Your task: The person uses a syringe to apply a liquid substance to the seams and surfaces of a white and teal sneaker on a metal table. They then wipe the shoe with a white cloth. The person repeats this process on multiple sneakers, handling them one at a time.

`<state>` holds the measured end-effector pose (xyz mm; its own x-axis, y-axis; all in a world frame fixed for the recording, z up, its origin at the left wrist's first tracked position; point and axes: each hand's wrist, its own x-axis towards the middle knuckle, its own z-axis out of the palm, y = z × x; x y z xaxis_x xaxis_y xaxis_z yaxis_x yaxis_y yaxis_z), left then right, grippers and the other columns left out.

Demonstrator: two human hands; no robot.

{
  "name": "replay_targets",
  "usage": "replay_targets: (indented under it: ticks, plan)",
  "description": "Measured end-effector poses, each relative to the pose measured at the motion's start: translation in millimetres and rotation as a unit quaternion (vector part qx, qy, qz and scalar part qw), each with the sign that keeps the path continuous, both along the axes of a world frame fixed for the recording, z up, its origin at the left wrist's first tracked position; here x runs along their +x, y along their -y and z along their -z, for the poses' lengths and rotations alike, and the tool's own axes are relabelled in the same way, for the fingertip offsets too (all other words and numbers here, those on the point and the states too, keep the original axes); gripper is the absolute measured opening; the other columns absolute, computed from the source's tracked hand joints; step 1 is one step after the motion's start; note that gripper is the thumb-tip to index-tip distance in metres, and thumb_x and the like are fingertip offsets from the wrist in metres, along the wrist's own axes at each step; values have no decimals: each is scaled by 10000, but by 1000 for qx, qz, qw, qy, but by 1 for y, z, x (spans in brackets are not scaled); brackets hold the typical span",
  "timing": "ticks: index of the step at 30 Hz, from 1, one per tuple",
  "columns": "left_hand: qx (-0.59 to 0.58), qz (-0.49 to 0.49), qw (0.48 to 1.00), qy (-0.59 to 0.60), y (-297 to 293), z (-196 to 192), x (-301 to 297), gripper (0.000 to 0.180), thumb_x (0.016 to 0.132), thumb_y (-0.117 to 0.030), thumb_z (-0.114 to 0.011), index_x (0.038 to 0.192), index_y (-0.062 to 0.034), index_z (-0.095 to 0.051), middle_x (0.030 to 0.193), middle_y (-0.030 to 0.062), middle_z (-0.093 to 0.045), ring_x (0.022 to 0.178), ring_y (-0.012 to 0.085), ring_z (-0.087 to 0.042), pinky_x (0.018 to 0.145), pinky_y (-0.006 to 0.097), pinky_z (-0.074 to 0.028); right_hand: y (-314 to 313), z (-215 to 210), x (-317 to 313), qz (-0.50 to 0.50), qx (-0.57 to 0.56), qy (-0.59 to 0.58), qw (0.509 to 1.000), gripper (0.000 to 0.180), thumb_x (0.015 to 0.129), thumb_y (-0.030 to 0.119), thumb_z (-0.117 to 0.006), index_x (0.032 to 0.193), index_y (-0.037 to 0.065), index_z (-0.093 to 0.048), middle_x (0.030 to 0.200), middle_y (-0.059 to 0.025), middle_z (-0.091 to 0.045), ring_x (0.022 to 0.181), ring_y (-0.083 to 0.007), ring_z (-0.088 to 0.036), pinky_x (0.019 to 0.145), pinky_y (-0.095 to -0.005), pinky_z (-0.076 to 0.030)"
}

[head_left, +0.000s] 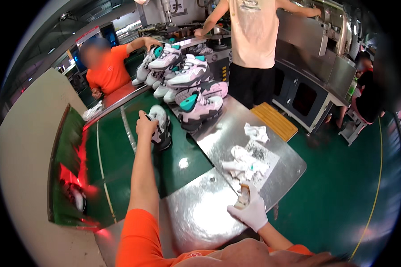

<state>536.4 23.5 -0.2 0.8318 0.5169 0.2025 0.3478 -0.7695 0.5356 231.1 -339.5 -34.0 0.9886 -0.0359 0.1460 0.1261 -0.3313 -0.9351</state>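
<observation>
My bare left hand (147, 125) reaches far out over the green conveyor belt (173, 167), its fingers closed round the side of a white and grey sneaker (161, 126) with a black sole. In a white glove, my right hand (251, 209) is over the right edge of the metal table (198, 209). It grips a small thing with a brown edge and a pale body (243, 197), perhaps a brush; its kind is not plain. Just beyond that hand, crumpled white cloths (243, 161) lie by a white sheet with dark smudges (268, 156).
Several pink, white and teal sneakers (189, 73) are piled at the belt's far right, on the metal. A co-worker in orange (109, 66) reaches to the pile; another person in a pale top (254, 35) stands behind it. A dark shoe (75, 196) sits under red light at left.
</observation>
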Motion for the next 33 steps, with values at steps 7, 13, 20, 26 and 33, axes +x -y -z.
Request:
replay_targets:
  ticks: [7, 13, 20, 26, 33]
  plan:
    - [389, 329, 821, 259, 31, -32, -232, 341, 748, -133, -753, 1062, -140, -621, 1205, 207, -621, 1053, 400, -652, 884, 470, -547, 12, 8, 4, 13, -6, -12, 1000, 702, 652, 187, -841, 1255, 55, -506, 1027, -119, -611, 878, -210, -603, 827, -337, -517]
    - [388, 449, 788, 166, 52, -33, -458, 368, 772, -228, -722, 1101, -308, -577, 1205, 163, -613, 1099, 381, -649, 940, 528, -517, 34, -20, -9, -98, 2, -47, 994, 686, 679, 155, -820, 1278, 28, -511, 1081, -103, -631, 939, -147, -604, 846, -289, -507]
    - [318, 382, 854, 152, 66, 23, -518, 364, 812, -182, -753, 1141, -171, -600, 1195, 59, -635, 1168, 314, -624, 1004, 519, -486, 41, -53, -37, -277, 286, -316, 861, 760, 640, 224, -790, 1272, -81, -495, 906, -209, -641, 682, -256, -658, 599, -337, -552]
    - [286, 381, 865, 154, 68, 16, -509, 356, 814, -178, -760, 1135, -126, -615, 1199, 66, -649, 1186, 307, -616, 1023, 522, -465, 29, -46, -38, -448, 348, -238, 788, 1067, 511, 581, -783, 1222, -136, -440, 834, -197, -609, 537, -292, -602, 505, -336, -513]
    - [294, 388, 860, 152, 64, 11, -506, 311, 818, -178, -756, 1100, -130, -635, 1206, 56, -647, 1186, 297, -618, 1023, 513, -469, 19, -47, -28, -463, 378, -291, 747, 1077, 514, 501, -809, 1273, -167, -439, 930, -255, -635, 667, -278, -656, 554, -334, -553]
